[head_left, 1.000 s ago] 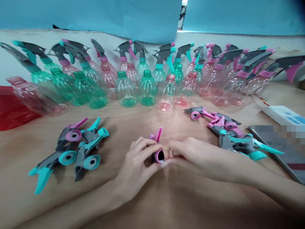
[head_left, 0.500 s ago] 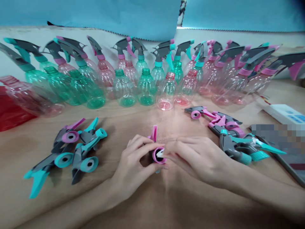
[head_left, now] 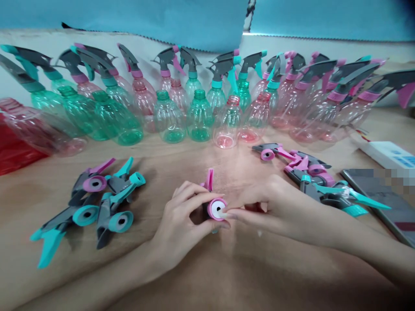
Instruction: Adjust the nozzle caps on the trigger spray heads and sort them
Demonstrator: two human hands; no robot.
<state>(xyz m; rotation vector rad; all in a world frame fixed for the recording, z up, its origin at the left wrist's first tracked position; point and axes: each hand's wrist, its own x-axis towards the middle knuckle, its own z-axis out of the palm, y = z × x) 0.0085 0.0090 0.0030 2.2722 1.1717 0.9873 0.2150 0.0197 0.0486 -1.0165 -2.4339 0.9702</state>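
Upright between finger and thumb, my left hand (head_left: 180,218) is closed round a grey and pink trigger spray head (head_left: 210,180), its pink collar facing me. A white washer (head_left: 215,207) with a dark centre hole lies flat inside that collar. The thumb of my right hand (head_left: 275,209) touches the washer's right edge, its fingers bent and pinched together. To the left lie several spray heads (head_left: 121,222), pink and turquoise, with pale discs showing in their collars. More spray heads (head_left: 313,168) lie in a heap to the right.
Along the back stand clear green bottles (head_left: 199,119) and pink bottles (head_left: 227,125), several topped with spray heads. A phone (head_left: 369,185) and a white box (head_left: 392,153) lie at the right. Red plastic (head_left: 16,151) sits at the left edge.
The white washer, tilted in the collar before, now lies flat within it. My right hand has shifted slightly and its fingers have drawn back to the collar's right edge. My left hand keeps its hold.
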